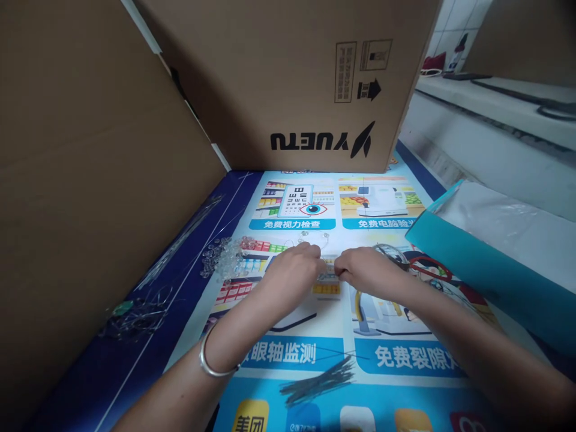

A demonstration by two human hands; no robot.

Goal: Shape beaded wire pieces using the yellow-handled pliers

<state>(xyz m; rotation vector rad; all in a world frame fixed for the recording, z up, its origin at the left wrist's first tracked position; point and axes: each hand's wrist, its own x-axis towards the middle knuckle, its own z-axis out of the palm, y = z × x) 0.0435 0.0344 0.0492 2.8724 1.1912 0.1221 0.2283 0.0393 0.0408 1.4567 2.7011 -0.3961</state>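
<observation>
My left hand is closed in a pinch, with a thin wire strung with clear beads curving out beyond its knuckles. My right hand faces it from a short distance, thumb and fingers pressed together; what they grip is too small to make out. Left of my left hand lies a loose heap of clear beads. A bundle of short dark wires rests on the printed sheet nearer to me. Coiled loops of wire lie just past my right wrist.
Cardboard panels with printing stand at the left and back. A teal box with a clear plastic lining sits at the right. Long thin wires and a tangle of wire lie along the left panel. The printed sheet covers the table.
</observation>
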